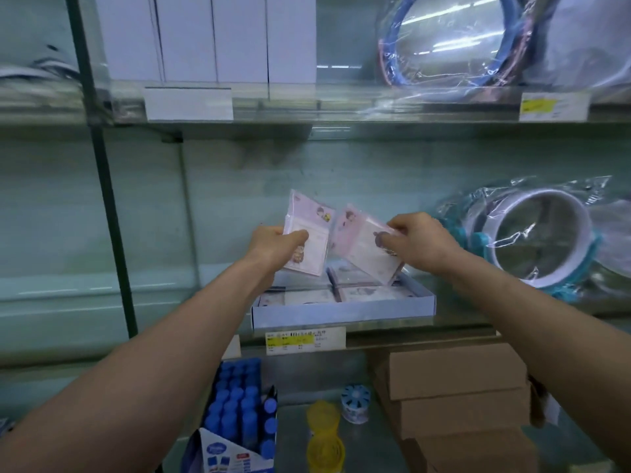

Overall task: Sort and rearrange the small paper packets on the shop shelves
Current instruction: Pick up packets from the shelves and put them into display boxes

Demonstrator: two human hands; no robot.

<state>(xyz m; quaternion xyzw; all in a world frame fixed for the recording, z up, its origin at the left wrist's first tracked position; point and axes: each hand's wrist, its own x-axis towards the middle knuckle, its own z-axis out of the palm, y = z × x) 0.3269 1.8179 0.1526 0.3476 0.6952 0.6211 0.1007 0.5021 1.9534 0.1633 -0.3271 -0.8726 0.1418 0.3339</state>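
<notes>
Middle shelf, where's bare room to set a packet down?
Bare shelf between the green post and the white tray. Crowded: the tray is full of packets, the wrapped ring sits to its right, and left hand and right hand hold packets above it.

one wide-angle view from the person's head, facing forward and slightly down at the shelves, near enough for outstretched arms to reach. mid-frame sit the left hand gripping the left packet and the right hand pinching the right packet.
</notes>
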